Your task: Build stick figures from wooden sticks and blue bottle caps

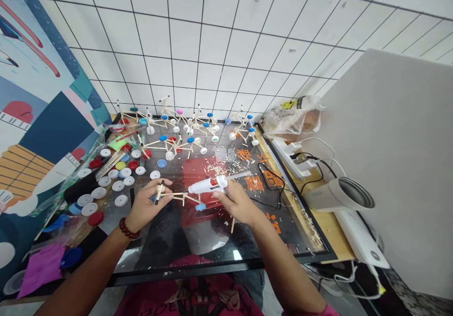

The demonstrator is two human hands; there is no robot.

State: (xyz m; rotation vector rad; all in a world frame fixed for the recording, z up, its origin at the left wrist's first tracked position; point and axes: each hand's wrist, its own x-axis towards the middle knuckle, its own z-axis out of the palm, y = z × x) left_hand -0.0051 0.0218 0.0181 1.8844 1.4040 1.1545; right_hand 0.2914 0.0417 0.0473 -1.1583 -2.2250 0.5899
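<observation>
The left hand (150,203) has its fingers drawn together in a pinch on a small figure of pale wooden sticks with a black crossbar and a blue cap (183,196), gripped near the crossbar end, seemingly so that the joints toward its other end lie free. That figure is above the near half of the dark, glossy, black-framed desk (155,250), between the two hands. The right hand (237,203) is closed around a white plastic glue gun (208,184), its nozzle pointing left at the figure, probably to bring the tip close to a joint; whether the trigger is pressed cannot be told. A clear glue stick (239,175) juts from the gun's rear. Similar stick figures with coloured caps (191,140) stand along the desk's far edge, likely to be out of the way, while loose white, red and blue round plastic caps (99,193) lie by the left edge, apparently for easy reach. Pale scraps (230,165) litter the surface toward the far right corner, near orange printed characters. A black cable (281,188) curls toward the right edge, beyond which are a white power strip (295,158) and a pale cylindrical container (338,194). White tiled wall (219,37) rises behind, a colourful mural (46,103) stands left, and a plain pale panel (392,165) closes the right.
</observation>
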